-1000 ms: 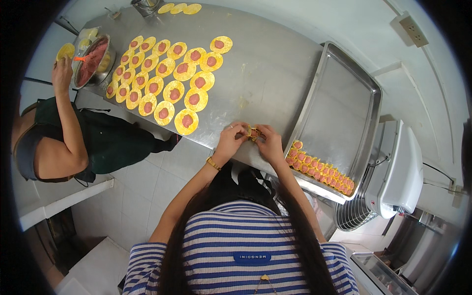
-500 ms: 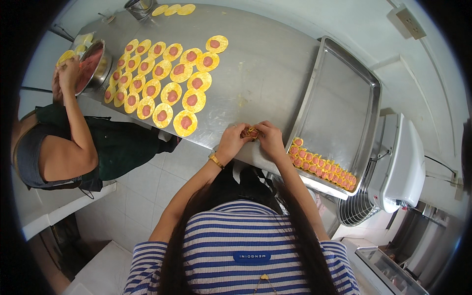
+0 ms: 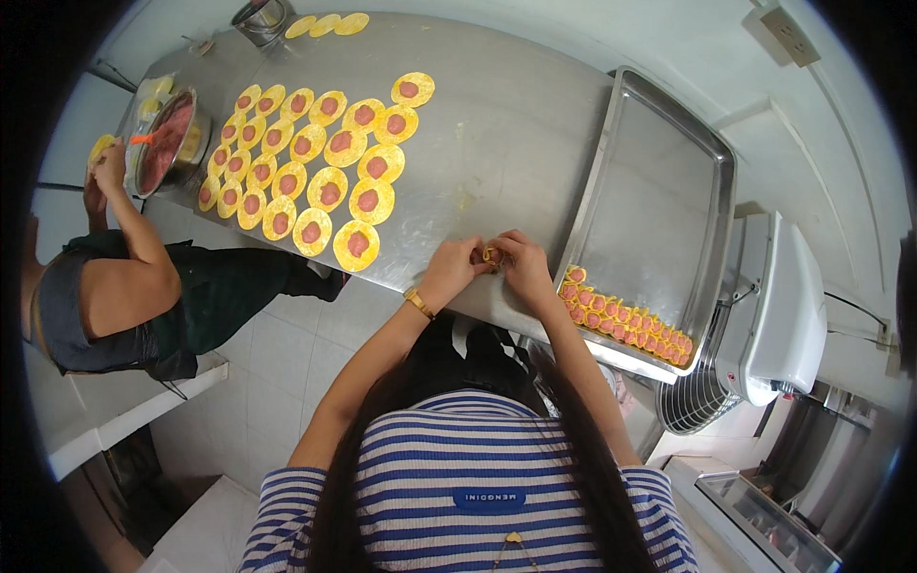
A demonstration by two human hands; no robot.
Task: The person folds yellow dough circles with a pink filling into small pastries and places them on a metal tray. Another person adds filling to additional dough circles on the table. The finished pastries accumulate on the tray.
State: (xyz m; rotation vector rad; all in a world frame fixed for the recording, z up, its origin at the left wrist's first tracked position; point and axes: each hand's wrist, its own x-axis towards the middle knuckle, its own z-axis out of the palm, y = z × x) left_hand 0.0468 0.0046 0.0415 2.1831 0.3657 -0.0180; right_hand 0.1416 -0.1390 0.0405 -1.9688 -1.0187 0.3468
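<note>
Between my two hands, at the near edge of the steel table (image 3: 487,124), is a small yellow-wrapped dumpling (image 3: 491,256), its wrapper gathered around pink filling. My left hand (image 3: 455,273) pinches it from the left, and my right hand (image 3: 524,269) closes on it from the right; the fingers hide most of it. To the left lie rows of round yellow wrappers (image 3: 357,245), each with a lump of pink meat filling. On my right, a metal tray (image 3: 597,181) holds packed rows of finished dumplings (image 3: 626,325) along its near end.
A co-worker's hand (image 3: 110,164) at the far left is by a metal bowl (image 3: 198,134) of pink filling. Bare wrappers (image 3: 327,25) and a metal pot (image 3: 259,21) sit at the back. A white mixer (image 3: 778,306) stands right of the tray.
My fingers have shifted slightly around the dumpling, and less filling shows. The co-worker's hands have moved away from the bowl, where an orange-handled tool is now visible.
</note>
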